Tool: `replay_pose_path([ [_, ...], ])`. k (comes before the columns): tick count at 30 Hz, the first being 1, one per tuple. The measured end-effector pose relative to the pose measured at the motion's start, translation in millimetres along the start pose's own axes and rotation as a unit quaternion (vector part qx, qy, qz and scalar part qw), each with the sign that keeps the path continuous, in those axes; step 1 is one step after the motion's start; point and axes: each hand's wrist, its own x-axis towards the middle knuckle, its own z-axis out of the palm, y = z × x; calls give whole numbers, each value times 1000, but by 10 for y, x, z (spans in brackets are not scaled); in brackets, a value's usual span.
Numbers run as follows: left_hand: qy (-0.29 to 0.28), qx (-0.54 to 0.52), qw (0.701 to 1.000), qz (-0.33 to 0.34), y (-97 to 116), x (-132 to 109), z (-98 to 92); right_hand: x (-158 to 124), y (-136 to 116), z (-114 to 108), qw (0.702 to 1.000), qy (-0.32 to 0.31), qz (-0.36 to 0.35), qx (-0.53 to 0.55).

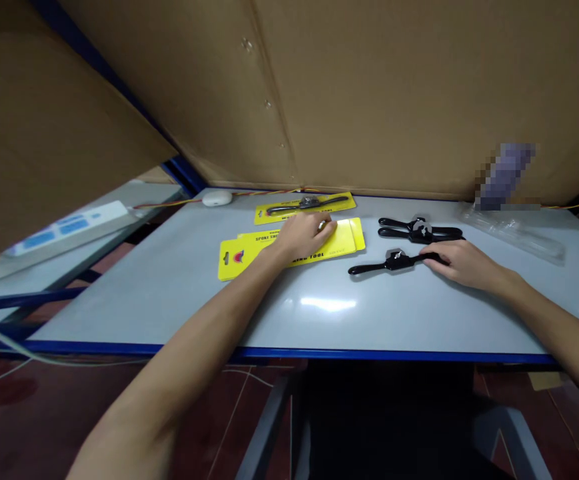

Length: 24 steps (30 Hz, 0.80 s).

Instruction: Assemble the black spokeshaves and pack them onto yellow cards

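Observation:
My left hand point(303, 233) lies flat on a stack of yellow packaging cards point(249, 250), fingers stretched over the top card. My right hand point(456, 261) rests on the right handle of a black spokeshave point(392, 263) lying on the table, fingers curled over the handle end. Two more black spokeshaves point(419, 231) lie side by side just behind it. Another yellow card with a spokeshave mounted on it point(304, 207) lies further back.
The grey table point(179, 293) has a blue front edge. A white oval device point(216, 198) sits at the back left. Clear plastic bags point(514, 233) lie at the back right. Cardboard panels wall the back and left. A white power strip point(64, 227) lies on the neighbouring table.

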Motion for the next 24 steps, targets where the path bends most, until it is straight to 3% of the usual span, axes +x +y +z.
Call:
replay_pose_path([
  [10, -1, -29, 999, 27, -72, 0, 2, -66, 264, -200, 998, -17, 45, -32],
  [15, -34, -53, 993, 97, -79, -49, -68, -113, 344, -289, 992, -42, 117, -32],
  [19, -71, -71, 987, 126, -27, -85, -102, -117, 348, -300, 989, -53, 136, 3],
  [24, -74, -94, 981, 150, 24, -100, -101, -109, 382, -261, 989, -54, 135, 25],
])
